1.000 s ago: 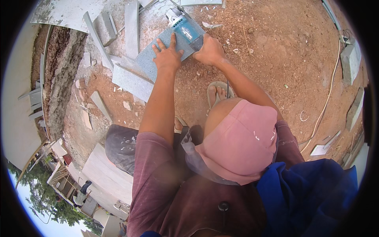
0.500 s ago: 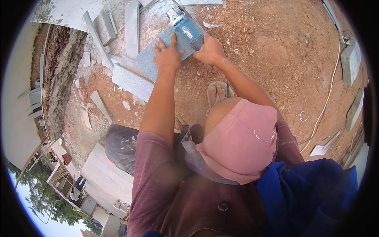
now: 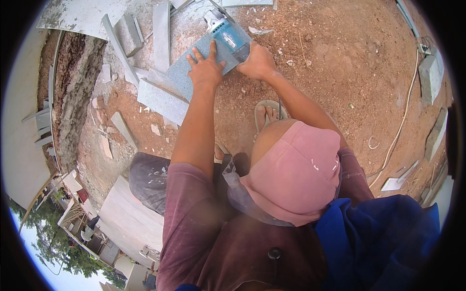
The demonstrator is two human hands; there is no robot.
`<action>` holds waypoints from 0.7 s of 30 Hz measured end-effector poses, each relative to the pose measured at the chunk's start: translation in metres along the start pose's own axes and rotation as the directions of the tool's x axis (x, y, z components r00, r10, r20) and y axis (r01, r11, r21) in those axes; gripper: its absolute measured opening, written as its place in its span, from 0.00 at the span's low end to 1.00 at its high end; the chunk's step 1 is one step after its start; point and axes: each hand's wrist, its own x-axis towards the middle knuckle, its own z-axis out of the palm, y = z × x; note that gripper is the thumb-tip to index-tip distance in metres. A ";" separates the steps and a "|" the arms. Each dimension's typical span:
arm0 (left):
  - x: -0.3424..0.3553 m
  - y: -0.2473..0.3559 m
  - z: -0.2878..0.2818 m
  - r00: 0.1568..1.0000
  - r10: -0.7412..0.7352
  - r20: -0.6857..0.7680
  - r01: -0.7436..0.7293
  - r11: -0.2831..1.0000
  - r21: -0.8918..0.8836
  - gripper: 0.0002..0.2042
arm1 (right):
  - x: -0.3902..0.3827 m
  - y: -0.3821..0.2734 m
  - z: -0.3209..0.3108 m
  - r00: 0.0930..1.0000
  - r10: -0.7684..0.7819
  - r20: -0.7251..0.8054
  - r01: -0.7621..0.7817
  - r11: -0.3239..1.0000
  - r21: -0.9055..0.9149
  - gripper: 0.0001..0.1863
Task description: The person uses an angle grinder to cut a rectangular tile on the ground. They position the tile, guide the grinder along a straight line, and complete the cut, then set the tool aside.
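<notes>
My left hand (image 3: pixel 206 69) lies with fingers spread on a grey speckled stone tile (image 3: pixel 182 76), pressing on its upper face. My right hand (image 3: pixel 258 62) is wrapped round the rear end of a teal angle grinder (image 3: pixel 230 38). The grinder rests along the tile's far right edge, its metal head and guard (image 3: pixel 213 18) pointing away from me. Its disc is mostly hidden. Beneath the held tile, a second pale slab (image 3: pixel 162 101) sticks out toward me.
Long stone offcuts (image 3: pixel 162 36) and a thick block (image 3: pixel 128 36) lie at the far left. Chips are scattered over reddish dirt (image 3: pixel 330 63). A pale cable (image 3: pixel 402 126) runs down the right side, near leaning slabs (image 3: pixel 432 80). My sandalled foot (image 3: pixel 266 115) is just behind the grinder.
Almost nothing differs. Both hands, the tile and the grinder keep nearly the same place. A distant person at the lower left has shifted posture slightly.
</notes>
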 end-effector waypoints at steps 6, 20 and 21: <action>0.000 0.000 0.000 1.000 0.001 0.000 -0.001 1.000 -0.003 0.39 | -0.003 -0.007 -0.006 0.999 0.033 0.027 -0.033 0.999 -0.007 0.31; 0.000 0.001 -0.002 1.000 0.000 -0.001 0.000 1.000 -0.010 0.39 | 0.000 -0.005 -0.004 0.999 0.042 0.017 -0.042 0.999 -0.004 0.33; 0.000 0.000 -0.002 1.000 0.000 -0.003 -0.001 1.000 -0.010 0.39 | -0.001 -0.008 -0.007 0.998 0.049 0.029 -0.049 0.999 -0.006 0.32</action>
